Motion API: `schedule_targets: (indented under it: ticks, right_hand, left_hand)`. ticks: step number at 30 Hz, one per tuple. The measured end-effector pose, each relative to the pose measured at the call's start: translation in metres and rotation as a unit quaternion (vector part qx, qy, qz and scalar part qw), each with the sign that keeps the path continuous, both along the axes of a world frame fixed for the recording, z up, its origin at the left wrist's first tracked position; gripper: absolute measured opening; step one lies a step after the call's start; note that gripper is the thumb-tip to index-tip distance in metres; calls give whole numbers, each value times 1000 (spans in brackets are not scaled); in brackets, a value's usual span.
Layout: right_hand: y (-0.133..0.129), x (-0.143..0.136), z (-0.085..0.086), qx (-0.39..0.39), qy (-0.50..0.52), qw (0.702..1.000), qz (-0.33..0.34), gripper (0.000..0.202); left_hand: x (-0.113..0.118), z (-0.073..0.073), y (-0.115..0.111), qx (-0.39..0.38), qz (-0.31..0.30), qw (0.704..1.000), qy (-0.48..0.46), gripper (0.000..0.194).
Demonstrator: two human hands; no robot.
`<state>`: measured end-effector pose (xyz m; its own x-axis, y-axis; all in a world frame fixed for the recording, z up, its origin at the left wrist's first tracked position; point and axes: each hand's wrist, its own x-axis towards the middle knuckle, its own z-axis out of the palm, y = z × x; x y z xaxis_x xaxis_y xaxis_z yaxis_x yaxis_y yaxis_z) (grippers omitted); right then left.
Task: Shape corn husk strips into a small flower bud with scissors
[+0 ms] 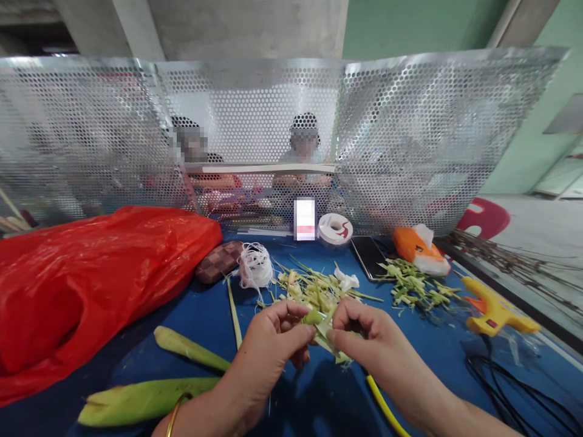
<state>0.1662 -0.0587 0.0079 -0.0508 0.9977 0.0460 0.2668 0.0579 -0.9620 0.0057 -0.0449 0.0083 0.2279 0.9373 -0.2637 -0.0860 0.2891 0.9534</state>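
Observation:
In front of me, above the blue tabletop, both hands meet at a small folded piece of green leaf (312, 317). My left hand (286, 334) pinches its left end between thumb and fingers. Thumb and forefinger of my right hand (357, 328) grip a pale flap on its right side. Just beyond my fingers lies a heap of cut leaf scraps (314, 285). Two long green leaf sheaths (136, 400) rest by my left forearm, partly hidden by it. Under my right wrist a curved yellow strip (385, 403) shows; its kind is unclear.
A red plastic bag (104, 285) fills the left. White string (255, 267), a checked pouch (218, 262), a ribbon roll (336, 229) and a phone (368, 258) lie behind. Tissues (421, 249) and a yellow glue gun (494, 308) are right. People sit behind a perforated screen (255, 109).

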Motion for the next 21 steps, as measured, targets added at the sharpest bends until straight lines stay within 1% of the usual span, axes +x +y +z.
schedule_targets:
  ticks: [6,13,18,21]
  right_hand:
    - [0,-2,-7,73,-51,995,-39,20]
    - [-1,-3,-9,101,-92,990,-46,18]
    - [-2,-4,-13,137,-100,984,-52,20]
    - [-3,-4,-15,153,-98,982,-60,23]
  left_hand:
    - [0,1,2,6,-4,1000,16,21]
    - [2,-1,1,-8,9,1000,0,24]
    - [3,1,2,-9,10,1000,13,27]
    - [4,-2,2,5,12,1000,26,28]
